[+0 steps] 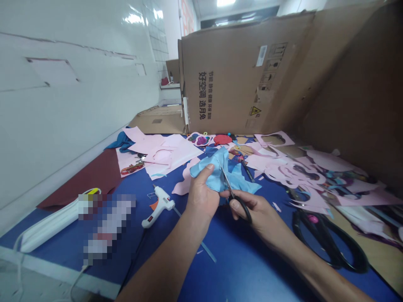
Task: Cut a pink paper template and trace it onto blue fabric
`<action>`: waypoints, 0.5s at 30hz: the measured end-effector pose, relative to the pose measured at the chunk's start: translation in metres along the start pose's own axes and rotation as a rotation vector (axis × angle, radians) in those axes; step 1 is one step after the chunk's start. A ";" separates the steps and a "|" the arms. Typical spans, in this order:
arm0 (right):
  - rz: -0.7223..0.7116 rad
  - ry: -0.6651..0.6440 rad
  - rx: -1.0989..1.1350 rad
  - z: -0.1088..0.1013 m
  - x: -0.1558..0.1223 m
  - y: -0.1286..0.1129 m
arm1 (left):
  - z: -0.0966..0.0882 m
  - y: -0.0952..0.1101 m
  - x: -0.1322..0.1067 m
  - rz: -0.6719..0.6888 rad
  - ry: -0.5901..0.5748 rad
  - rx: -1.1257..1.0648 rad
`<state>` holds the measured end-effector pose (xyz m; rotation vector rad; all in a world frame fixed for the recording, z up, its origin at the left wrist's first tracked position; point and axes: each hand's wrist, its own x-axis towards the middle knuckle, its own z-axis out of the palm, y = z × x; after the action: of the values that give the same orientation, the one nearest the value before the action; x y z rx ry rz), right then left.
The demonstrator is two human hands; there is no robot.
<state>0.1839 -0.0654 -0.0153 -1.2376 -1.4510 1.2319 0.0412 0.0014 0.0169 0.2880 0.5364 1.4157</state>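
Note:
My left hand (203,191) grips a crumpled piece of light blue fabric or paper (214,165), the thumb lying on top of it. In my right hand (252,207) is a pair of scissors (241,205) with black handles. Their slim metal blades lie across the blue piece, close to my left fingers. Part of the blue piece spreads out to the right, past the blades. Behind it a dark, pen-like tool (247,167) rests on the blue table. Left of my left wrist lies a white glue gun (158,205) with an orange trigger.
Pink sheets and cut-outs (292,174) cover the right and back of the table (248,260). Large black-handled shears (330,239) lie at right, a blurred power strip (108,230) at left. A red round piece (223,139) sits before a tall cardboard box (233,84).

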 end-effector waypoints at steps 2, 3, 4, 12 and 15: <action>0.008 -0.002 -0.014 0.000 0.000 -0.002 | 0.000 0.001 0.000 -0.008 -0.026 0.007; 0.011 -0.002 -0.018 0.000 0.000 -0.002 | 0.000 0.001 0.000 -0.009 -0.043 0.011; 0.012 -0.003 -0.019 0.000 0.000 -0.002 | 0.000 0.001 -0.001 -0.005 -0.060 0.017; 0.003 -0.006 -0.009 -0.003 0.001 0.000 | -0.001 0.000 -0.001 0.030 -0.073 0.044; 0.009 -0.009 -0.019 -0.003 0.000 0.000 | -0.002 0.001 0.000 0.025 -0.103 0.037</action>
<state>0.1872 -0.0644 -0.0148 -1.2543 -1.4677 1.2342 0.0389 0.0016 0.0155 0.3965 0.4762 1.4075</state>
